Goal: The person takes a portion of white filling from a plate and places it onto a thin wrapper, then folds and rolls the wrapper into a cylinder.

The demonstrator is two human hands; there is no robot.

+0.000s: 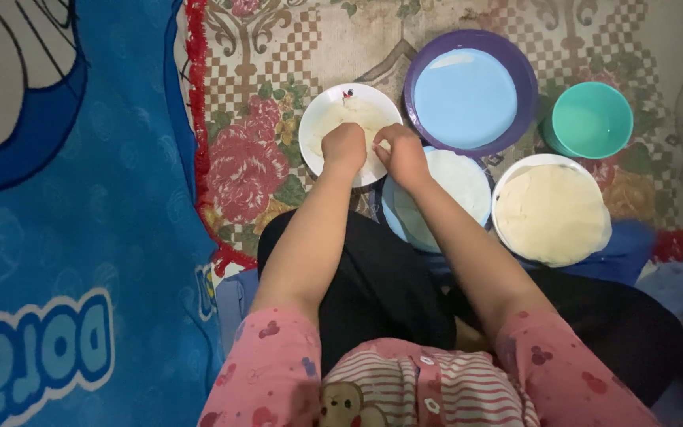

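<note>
A white plate (319, 119) holding pale dough lies on the patterned carpet ahead of my knees. My left hand (344, 148) is curled into the dough on the plate. My right hand (402, 154) sits beside it at the plate's right edge, fingers pinched on the same dough. A light blue round board (468, 190) with a floury top lies just right of my right hand, partly under my wrist.
A purple bowl (515, 71) with a light blue inner surface sits behind the board. A teal cup (592, 119) stands at the far right. A white bowl (551, 209) filled with pale flat dough is near my right knee. A blue cartoon blanket (73, 237) covers the left side.
</note>
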